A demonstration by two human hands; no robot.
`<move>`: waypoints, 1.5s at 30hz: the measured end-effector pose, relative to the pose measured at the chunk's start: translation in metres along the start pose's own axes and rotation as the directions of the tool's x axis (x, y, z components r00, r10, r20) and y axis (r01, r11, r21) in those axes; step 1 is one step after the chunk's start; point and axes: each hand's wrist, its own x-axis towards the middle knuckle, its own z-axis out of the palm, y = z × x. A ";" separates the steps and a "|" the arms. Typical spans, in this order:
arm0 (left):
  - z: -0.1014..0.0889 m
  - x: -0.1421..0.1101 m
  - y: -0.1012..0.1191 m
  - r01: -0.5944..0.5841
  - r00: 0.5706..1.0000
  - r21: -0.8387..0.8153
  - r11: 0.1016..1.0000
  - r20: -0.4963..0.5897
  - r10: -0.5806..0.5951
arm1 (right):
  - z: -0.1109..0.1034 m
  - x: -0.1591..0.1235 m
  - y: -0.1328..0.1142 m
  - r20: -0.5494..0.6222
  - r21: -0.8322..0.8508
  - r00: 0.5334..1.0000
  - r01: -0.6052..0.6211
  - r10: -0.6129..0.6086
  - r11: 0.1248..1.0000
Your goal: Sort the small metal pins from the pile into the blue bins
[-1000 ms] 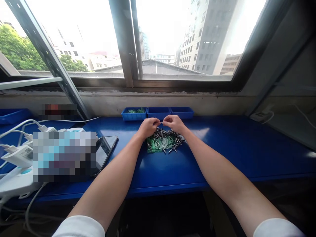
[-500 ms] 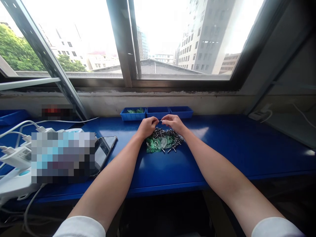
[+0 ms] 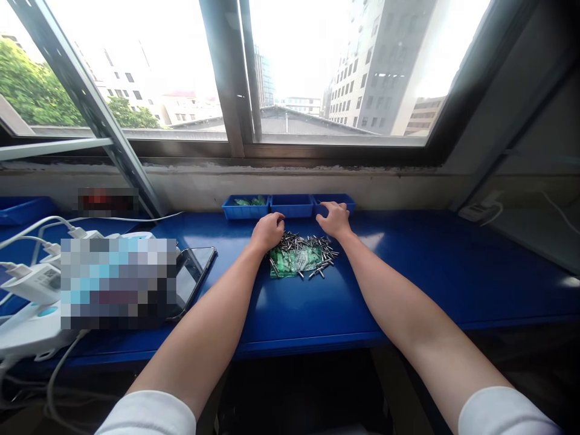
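Window and counter: bright daylight comes through a metal-framed window [image 3: 236, 90] behind a glossy blue work surface [image 3: 408, 266].
Metal pieces: I see a loose heap of small, shiny, rod-like metal pieces [image 3: 296, 243] on the blue surface, between the forearms, some lying over the green plastic packaging [image 3: 283, 266] and a few spilling past its near edge.
Left hand: my feed puts the left hand [image 3: 268, 232] just beside the heap's far left side, fingers curled in; from up here I cannot tell whether anything is pinched there.
Right hand: the right hand [image 3: 334, 219] is over the near side of the right blue plastic bin [image 3: 352, 206], thumb and forefinger apart; I make out nothing certain between them.
Bins: this bin stands at the right end of a row, next to the middle blue plastic bin [image 3: 291, 211]; the left blue plastic bin [image 3: 246, 212] holds green packets [image 3: 249, 200].
Left side: I have a dark-edged phone [image 3: 196, 269] near a white power strip [image 3: 29, 332] with white plugs in it.
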 end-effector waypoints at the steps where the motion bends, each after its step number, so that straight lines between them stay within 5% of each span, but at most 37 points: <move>1: 0.001 0.000 -0.001 0.010 1.000 0.001 1.000 0.011 -0.010 | 0.000 0.001 0.001 0.014 -0.043 0.999 -0.029 0.029 0.999; 6: 0.004 -0.001 -0.004 0.031 0.999 -0.001 1.000 0.037 -0.031 | 0.002 0.005 0.004 0.071 -0.133 0.990 -0.110 0.120 0.985; 18: 0.002 -0.002 -0.004 0.009 0.998 0.015 1.000 0.060 -0.010 | 0.012 0.004 0.013 0.105 -0.132 0.986 -0.112 0.126 0.985; 21: 0.001 -0.003 -0.002 0.004 0.997 0.003 1.000 0.072 -0.005 | 0.012 0.000 0.006 0.042 -0.070 0.997 -0.055 0.058 0.996; 24: 0.000 -0.004 0.002 -0.036 0.990 -0.050 0.998 0.136 0.042 | 0.012 -0.004 -0.005 0.100 0.025 0.992 0.074 -0.077 0.997; 29: 0.000 -0.007 0.007 -0.085 0.962 -0.143 0.986 0.246 0.119 | 0.015 -0.013 -0.022 0.337 0.193 0.882 0.277 -0.329 0.941; 32: 0.001 -0.008 0.010 -0.111 0.960 -0.169 0.979 0.237 0.149 | 0.017 -0.018 -0.028 0.382 0.248 0.840 0.308 -0.385 0.918; 45: 0.001 -0.007 0.009 -0.183 0.968 -0.189 0.965 0.136 0.210 | 0.018 -0.016 -0.025 0.391 0.457 0.892 0.024 -0.225 0.889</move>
